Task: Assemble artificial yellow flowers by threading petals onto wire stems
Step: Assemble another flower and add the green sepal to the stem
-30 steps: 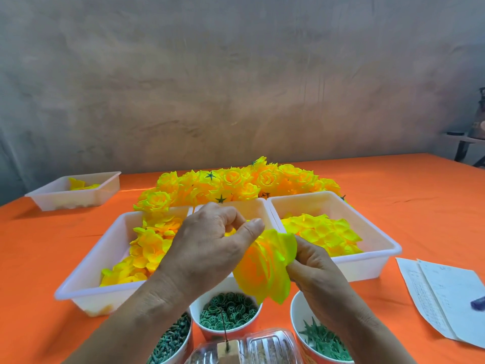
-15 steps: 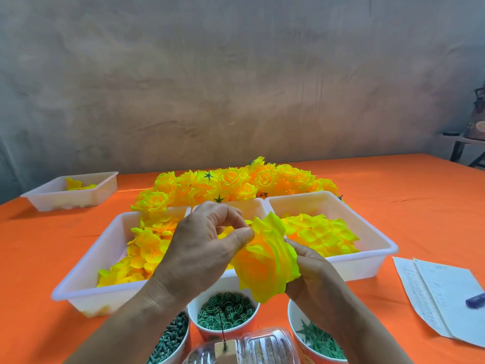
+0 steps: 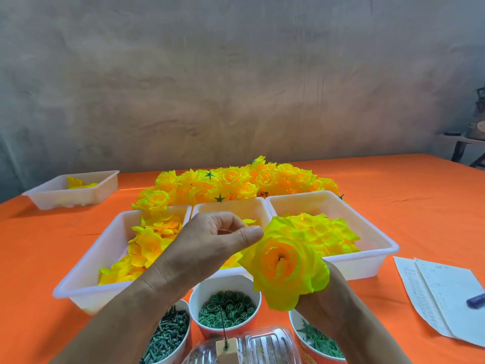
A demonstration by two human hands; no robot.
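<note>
Orange table [image 3: 393, 200]: right hand [image 3: 324, 310] grip clamped round a yellow flower [image 3: 286, 261], left hand [image 3: 207, 243] curled beside it, can't tell if pinching.

Lower right of frame: white paper sheets [image 3: 441, 292] on orange tablecloth [image 3: 393, 195], blue pen [image 3: 475, 302] on top. Right edge: small side table [image 3: 462, 143] by grey wall [image 3: 210, 74].

At 5 o'clock, neon-yellow fabric rose [image 3: 284, 261], orange core. Plain orange tablecloth [image 3: 406, 195]. White plastic trays [image 3: 367, 264]. Dark green plastic fittings [image 3: 228, 311] at 6 o'clock.
</note>
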